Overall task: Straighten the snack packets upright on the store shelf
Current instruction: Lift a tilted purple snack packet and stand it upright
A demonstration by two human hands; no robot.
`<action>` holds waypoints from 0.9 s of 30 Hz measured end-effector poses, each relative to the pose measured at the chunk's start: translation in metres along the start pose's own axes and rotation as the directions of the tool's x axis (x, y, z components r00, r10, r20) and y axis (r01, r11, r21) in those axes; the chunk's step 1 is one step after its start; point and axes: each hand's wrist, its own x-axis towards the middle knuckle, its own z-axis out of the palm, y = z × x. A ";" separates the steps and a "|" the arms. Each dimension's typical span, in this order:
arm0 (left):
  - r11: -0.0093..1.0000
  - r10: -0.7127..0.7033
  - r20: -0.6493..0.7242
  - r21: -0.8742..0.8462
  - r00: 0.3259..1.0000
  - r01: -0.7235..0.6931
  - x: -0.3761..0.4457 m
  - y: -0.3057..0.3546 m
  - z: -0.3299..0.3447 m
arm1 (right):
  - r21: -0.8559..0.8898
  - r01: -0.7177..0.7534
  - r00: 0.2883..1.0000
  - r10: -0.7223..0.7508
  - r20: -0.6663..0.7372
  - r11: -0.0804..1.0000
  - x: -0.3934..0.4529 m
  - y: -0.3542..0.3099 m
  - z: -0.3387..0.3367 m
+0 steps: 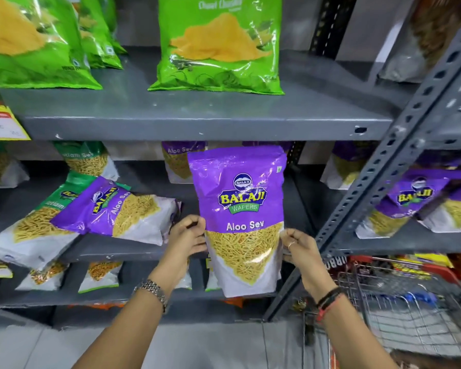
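Note:
A purple Aloo Sev packet [240, 209] stands upright in front of the middle shelf [112, 253]. My left hand [188, 238] grips its left edge and my right hand [297, 249] grips its right edge. To the left, another purple Aloo Sev packet [117, 209] lies tilted on its side over a fallen green packet [30, 230]. Behind them, further purple and green packets [176, 161] stand at the back of the same shelf.
Green snack bags [218, 46] stand upright on the upper shelf [197, 123]. A slotted grey upright [389, 166] runs diagonally on the right, with purple packets [410, 203] leaning on the neighbouring rack. A wire shopping basket [399, 302] sits low right. Small packets [99, 275] line the lower shelf.

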 end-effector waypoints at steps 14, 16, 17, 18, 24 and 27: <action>0.998 0.045 0.021 0.037 0.999 -0.046 0.113 0.028 0.084 | -0.042 0.092 0.872 -0.101 -0.479 0.995 0.121 -0.013 0.002; 0.998 0.058 0.056 0.023 0.997 -0.060 0.118 0.024 0.089 | -0.017 0.052 0.870 -0.054 -0.490 0.999 0.121 -0.012 -0.001; 0.998 0.068 0.070 0.012 0.995 -0.069 0.119 0.023 0.091 | -0.010 0.041 0.870 -0.041 -0.492 0.999 0.120 -0.011 -0.002; 0.997 0.070 0.061 0.016 0.996 -0.071 0.118 0.024 0.093 | 0.006 0.033 0.864 -0.025 -0.504 0.999 0.117 -0.009 -0.003; 0.985 0.126 -0.134 -0.102 0.983 -0.141 0.088 0.023 0.054 | 0.037 -0.100 0.839 0.105 -0.534 0.994 0.082 0.021 0.022; 0.951 0.209 -0.319 -0.156 0.925 -0.268 0.069 0.012 -0.001 | -0.009 -0.095 0.948 0.087 -0.307 0.995 0.067 0.030 0.061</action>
